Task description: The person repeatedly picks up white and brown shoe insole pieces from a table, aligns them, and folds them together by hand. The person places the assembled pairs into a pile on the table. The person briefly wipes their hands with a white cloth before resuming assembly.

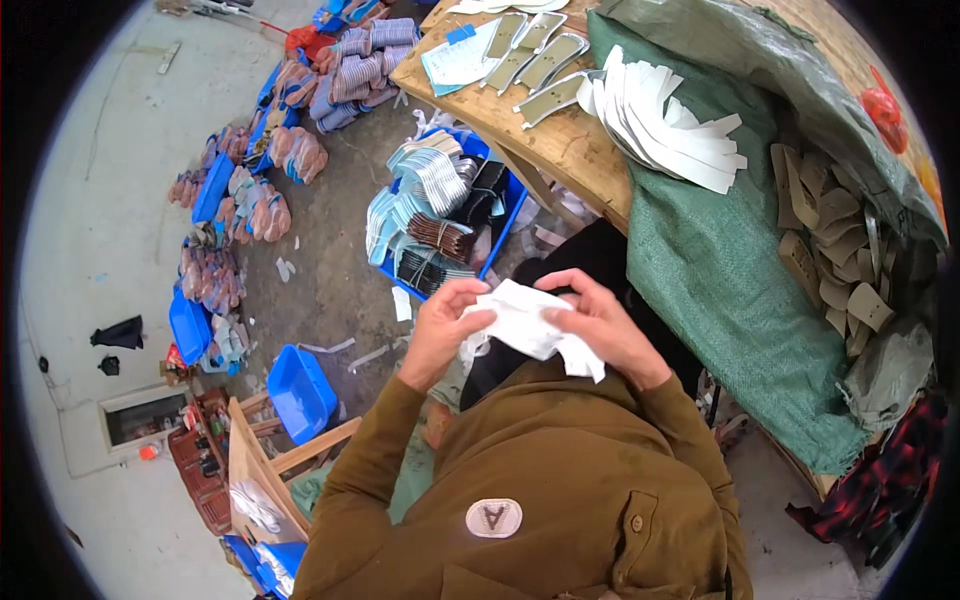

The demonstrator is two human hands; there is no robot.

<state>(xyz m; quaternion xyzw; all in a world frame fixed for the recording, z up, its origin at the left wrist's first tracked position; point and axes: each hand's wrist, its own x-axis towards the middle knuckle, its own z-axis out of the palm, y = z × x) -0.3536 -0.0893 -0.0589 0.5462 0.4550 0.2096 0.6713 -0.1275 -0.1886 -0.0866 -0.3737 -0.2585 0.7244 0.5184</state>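
In front of my belly both hands hold a crumpled, folded piece of thin white material (525,315); whether it is cloth or paper I cannot tell. My left hand (447,330) pinches its left edge between thumb and fingers. On the other side my right hand (603,325) grips it, thumb on top, and a loose end hangs below that thumb. A fan of white strips (665,120) lies on the table up to the right, beside several curved, sole-shaped pieces with pale rims (540,65).
Green woven sacking (720,300) drapes over the wooden table (585,150), with tan shaped pieces (845,240) at its right. A blue crate (510,215) of bundled pieces stands on the floor ahead. Farther left are stacked bundles (265,205) and a blue basin (302,393).
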